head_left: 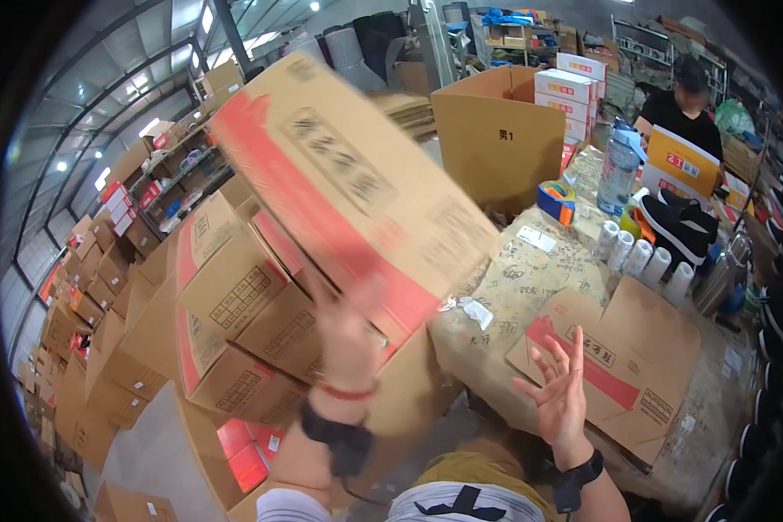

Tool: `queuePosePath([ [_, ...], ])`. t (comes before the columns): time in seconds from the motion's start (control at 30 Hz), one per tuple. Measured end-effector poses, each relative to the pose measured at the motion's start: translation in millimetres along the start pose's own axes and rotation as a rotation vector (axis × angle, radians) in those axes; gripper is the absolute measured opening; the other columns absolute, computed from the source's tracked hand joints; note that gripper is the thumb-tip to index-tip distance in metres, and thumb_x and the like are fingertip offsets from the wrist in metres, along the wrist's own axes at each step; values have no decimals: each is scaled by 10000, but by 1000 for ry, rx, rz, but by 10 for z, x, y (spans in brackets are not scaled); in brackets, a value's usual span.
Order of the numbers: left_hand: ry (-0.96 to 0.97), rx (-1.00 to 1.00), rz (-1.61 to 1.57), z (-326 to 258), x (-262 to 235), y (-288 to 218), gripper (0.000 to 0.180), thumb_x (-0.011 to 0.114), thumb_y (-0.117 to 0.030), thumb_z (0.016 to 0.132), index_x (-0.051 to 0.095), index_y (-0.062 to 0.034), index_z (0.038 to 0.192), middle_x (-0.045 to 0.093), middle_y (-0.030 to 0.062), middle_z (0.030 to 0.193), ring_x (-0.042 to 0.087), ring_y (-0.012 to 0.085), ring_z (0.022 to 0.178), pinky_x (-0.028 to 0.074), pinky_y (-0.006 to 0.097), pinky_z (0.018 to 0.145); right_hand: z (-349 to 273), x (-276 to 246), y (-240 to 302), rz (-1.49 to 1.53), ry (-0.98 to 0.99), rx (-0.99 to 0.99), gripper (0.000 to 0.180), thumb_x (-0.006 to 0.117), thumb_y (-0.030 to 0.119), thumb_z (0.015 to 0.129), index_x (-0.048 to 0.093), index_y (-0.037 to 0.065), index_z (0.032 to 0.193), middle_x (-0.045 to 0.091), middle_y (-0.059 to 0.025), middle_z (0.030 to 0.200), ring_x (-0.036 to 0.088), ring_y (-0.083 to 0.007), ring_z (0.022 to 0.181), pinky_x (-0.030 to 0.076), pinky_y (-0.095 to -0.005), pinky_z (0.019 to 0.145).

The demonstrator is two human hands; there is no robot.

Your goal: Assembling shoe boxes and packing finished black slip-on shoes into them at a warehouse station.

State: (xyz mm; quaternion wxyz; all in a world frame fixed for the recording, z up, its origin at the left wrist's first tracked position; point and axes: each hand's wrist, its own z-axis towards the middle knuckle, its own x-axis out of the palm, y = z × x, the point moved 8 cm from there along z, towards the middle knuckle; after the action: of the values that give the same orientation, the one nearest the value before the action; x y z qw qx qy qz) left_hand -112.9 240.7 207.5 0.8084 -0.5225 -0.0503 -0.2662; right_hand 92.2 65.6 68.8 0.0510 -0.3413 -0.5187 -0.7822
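Note:
A large brown cardboard box (357, 183) with a red band and dark print is tilted over a stack of cartons at the left, slightly blurred. My left hand (350, 326), a red string and a dark band on its wrist, overlaps the lower edge of this box. Motion smears its fingers, so their grip cannot be made out. My right hand (561, 391) is raised over the near part of the worktable (496, 317), fingers spread and holding nothing. Close to it, on the table, lies a flattened carton (661, 339) with a red stripe.
Stacked cartons (235, 296) stand left; below, an open box holds red boxes (250, 452). On the table are white rolls (639, 258), a water bottle (616, 170), a tape dispenser (555, 202) and black shoes (677, 222). A tall open carton (496, 130) stands behind; a person (683, 109) works at far right.

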Motion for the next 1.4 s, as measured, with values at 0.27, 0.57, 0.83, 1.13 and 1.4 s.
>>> queuePosePath([
  [0.27,-110,950,1583,372,-173,-982,506,642,-108,854,508,-45,1338,442,208,1386,435,333,1279,357,411,1046,-576,-962,-285,-136,-232,115,378,468,263,1017,474,78,1346,541,-53,1176,558,-139,960,463,-292,815],
  [0.57,-108,784,1815,802,-331,-796,592,740,-37,736,533,-75,1290,585,105,1174,534,295,1135,321,459,1042,-1101,-1838,-87,-175,-500,59,192,534,188,993,592,53,1117,597,-25,938,558,-87,780,462,-218,715],
  [0.83,595,691,1187,-518,664,1302,693,806,-262,676,553,-126,1307,463,149,1391,404,347,1282,266,523,1057,-1905,-2781,1201,-1204,-815,-265,224,576,114,946,593,17,1147,532,-65,1051,524,-164,999,411,-264,884],
  [1.13,602,-344,685,-1164,774,2925,601,746,-166,779,515,26,1299,549,210,1295,529,310,1209,419,401,1022,-1783,-2423,1109,-1346,-745,173,1033,887,317,586,372,70,1447,279,-294,1501,260,-391,1421,290,-452,1126],
  [1.4,498,10,96,-1082,1224,1797,874,796,-348,770,292,-38,1412,432,185,1397,424,322,1303,331,451,1106,-1800,-2416,1169,-1367,-828,265,942,874,406,613,459,60,1385,372,-265,1425,346,-392,1356,317,-435,1107],
])
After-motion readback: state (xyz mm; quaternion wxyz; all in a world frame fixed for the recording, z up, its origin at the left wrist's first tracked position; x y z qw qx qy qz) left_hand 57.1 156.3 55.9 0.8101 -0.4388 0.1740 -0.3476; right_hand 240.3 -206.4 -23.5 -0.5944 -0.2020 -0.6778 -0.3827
